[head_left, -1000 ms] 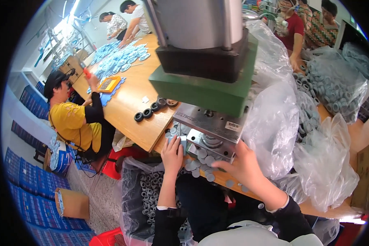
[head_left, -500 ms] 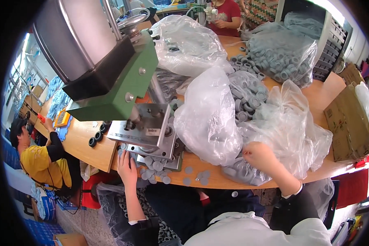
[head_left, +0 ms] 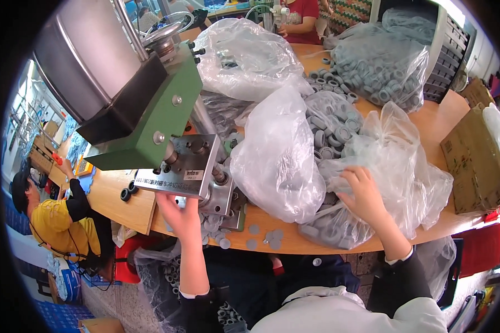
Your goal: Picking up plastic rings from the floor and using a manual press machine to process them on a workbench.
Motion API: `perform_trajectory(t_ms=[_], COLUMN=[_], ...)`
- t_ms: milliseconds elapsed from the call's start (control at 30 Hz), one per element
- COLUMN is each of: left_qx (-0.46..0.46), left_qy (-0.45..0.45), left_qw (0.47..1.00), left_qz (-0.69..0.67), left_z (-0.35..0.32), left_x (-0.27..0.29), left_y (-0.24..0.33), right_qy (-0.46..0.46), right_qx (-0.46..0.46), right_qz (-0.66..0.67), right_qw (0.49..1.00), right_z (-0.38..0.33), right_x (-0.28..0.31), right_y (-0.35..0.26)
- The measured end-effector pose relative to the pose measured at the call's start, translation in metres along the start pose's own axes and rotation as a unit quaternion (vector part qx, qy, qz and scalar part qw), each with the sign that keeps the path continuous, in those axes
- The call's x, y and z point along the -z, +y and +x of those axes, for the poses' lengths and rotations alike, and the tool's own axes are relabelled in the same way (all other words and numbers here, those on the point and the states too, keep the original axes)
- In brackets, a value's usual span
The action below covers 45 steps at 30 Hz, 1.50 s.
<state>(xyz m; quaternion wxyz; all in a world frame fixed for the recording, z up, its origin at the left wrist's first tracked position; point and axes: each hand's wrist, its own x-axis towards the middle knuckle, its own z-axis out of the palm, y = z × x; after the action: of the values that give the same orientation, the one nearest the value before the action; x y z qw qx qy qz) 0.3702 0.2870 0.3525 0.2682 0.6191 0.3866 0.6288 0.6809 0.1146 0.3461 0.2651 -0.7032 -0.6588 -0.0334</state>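
Note:
My left hand (head_left: 182,217) reaches in under the upper metal block of the press die (head_left: 183,169); the block hides its fingertips and anything between them. Beside its wrist, thin grey discs (head_left: 212,223) lie heaped at the foot of the die. Over at the right, my right hand (head_left: 366,194) is at a clear plastic bag (head_left: 397,161), thumb and fingers apart with nothing seen between them. Small grey wheel-like parts (head_left: 339,130) fill the bag's far side, just beyond that hand. More wrapped grey parts (head_left: 333,227) lie below it, along the table edge.
The green press frame (head_left: 150,127) with its large cylinder (head_left: 78,55) towers at the left. A puffed plastic bag (head_left: 280,155) stands between my hands. A cardboard box (head_left: 478,161) is at the right. A co-worker in yellow (head_left: 61,222) sits at the left.
My left hand has gone from the left side of the die to under its upper block. The right hand has moved up and its fingers have spread. The view has shifted slightly.

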Motion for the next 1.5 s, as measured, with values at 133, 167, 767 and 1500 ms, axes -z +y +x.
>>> perform_trajectory(t_ms=[133, 167, 767, 1500], left_qx=[0.007, -0.031, 0.123, -0.081], left_qy=[-0.036, -0.039, 0.207, -0.135], left_qw=[0.997, 0.995, 0.955, 0.885], left_qz=[0.069, 0.084, 0.173, 0.437], left_z=[0.016, 0.017, -0.096, -0.02], left_x=[-0.003, -0.006, 0.121, 0.097], left_y=[-0.023, -0.023, -0.07, -0.14], right_qy=[-0.214, -0.214, -0.072, 0.062], right_qx=[0.007, 0.003, -0.079, 0.026], right_qz=[-0.059, -0.06, 0.083, 0.308], right_qw=[0.975, 0.975, 0.991, 0.949], right_z=[0.005, 0.001, -0.013, 0.084], right_x=[-0.01, -0.02, 0.015, -0.093], right_y=[-0.007, -0.002, 0.067, -0.208])
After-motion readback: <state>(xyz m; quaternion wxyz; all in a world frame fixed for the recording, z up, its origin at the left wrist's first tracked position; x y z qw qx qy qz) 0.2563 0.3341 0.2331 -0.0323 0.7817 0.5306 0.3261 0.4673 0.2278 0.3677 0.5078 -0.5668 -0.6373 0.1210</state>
